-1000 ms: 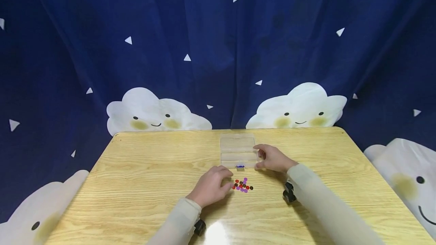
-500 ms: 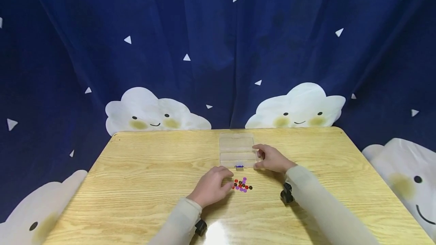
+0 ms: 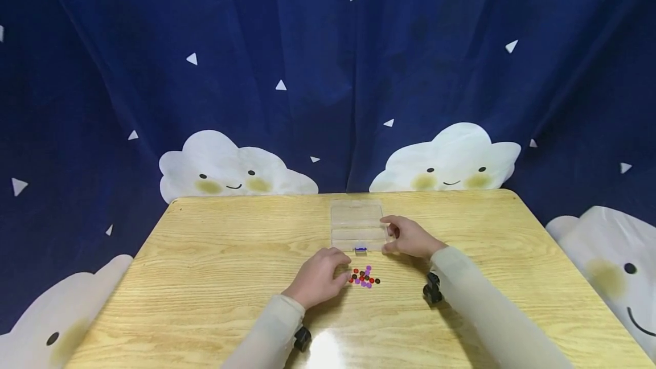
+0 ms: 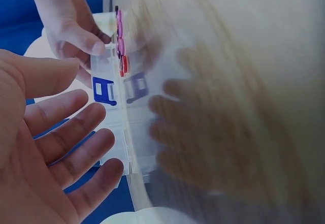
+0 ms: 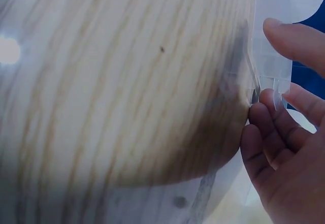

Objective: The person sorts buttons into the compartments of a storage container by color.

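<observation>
A clear plastic box (image 3: 359,234) lies on the table with its see-through lid (image 3: 356,212) laid back behind it. A blue clasp (image 3: 361,250) marks its front edge, also visible as a blue latch (image 4: 105,91) in the left wrist view. My right hand (image 3: 410,238) holds the box's right side, thumb at the front corner and fingers along the far part; the right wrist view shows the thumb (image 5: 284,38) against the clear wall. My left hand (image 3: 318,278) rests relaxed, fingers spread and holding nothing, beside a cluster of small round red, black and purple discs (image 3: 363,278).
The light wood table (image 3: 230,244) ends at a dark blue curtain (image 3: 328,73) printed with white clouds. Black wrist cameras sit under both pale sleeves. A bright light reflection (image 3: 326,349) shows near the table's front.
</observation>
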The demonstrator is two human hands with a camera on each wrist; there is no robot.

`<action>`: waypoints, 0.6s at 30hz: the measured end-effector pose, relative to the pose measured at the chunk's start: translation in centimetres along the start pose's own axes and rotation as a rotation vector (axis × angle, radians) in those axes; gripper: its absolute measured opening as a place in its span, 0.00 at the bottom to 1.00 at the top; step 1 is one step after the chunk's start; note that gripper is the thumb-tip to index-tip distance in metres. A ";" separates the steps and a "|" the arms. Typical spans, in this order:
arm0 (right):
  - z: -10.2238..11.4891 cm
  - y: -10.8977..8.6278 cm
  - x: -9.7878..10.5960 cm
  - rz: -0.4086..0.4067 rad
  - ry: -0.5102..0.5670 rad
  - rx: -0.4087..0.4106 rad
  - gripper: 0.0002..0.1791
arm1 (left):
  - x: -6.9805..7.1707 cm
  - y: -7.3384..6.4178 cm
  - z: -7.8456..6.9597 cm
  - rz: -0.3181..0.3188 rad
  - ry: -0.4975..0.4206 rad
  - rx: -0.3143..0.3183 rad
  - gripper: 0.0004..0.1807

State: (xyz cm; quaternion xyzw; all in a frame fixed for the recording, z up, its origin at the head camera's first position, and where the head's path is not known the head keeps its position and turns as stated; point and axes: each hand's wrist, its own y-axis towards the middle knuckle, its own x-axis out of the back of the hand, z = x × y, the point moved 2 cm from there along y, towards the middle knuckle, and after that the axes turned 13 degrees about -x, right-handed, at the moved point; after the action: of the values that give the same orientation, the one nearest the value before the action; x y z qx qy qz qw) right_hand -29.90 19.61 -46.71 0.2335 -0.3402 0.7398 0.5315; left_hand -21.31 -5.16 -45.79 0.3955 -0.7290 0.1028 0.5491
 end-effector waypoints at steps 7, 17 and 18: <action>0.1 0.1 0.0 -0.019 -0.031 -0.006 0.43 | -0.1 0.0 0.2 0.002 0.037 -0.030 0.15; 0.1 0.0 0.0 -0.020 -0.040 -0.002 0.42 | -0.2 0.0 0.0 0.028 0.040 -0.026 0.14; 0.1 0.0 0.0 -0.019 -0.042 -0.001 0.42 | -0.2 0.0 -0.1 0.031 0.038 -0.024 0.14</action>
State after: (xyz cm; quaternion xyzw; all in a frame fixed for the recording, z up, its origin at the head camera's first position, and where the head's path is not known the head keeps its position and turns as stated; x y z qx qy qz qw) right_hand -29.95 19.56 -46.65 0.2519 -0.3493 0.7293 0.5316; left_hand -21.25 -5.02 -45.89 0.3756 -0.7256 0.1102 0.5660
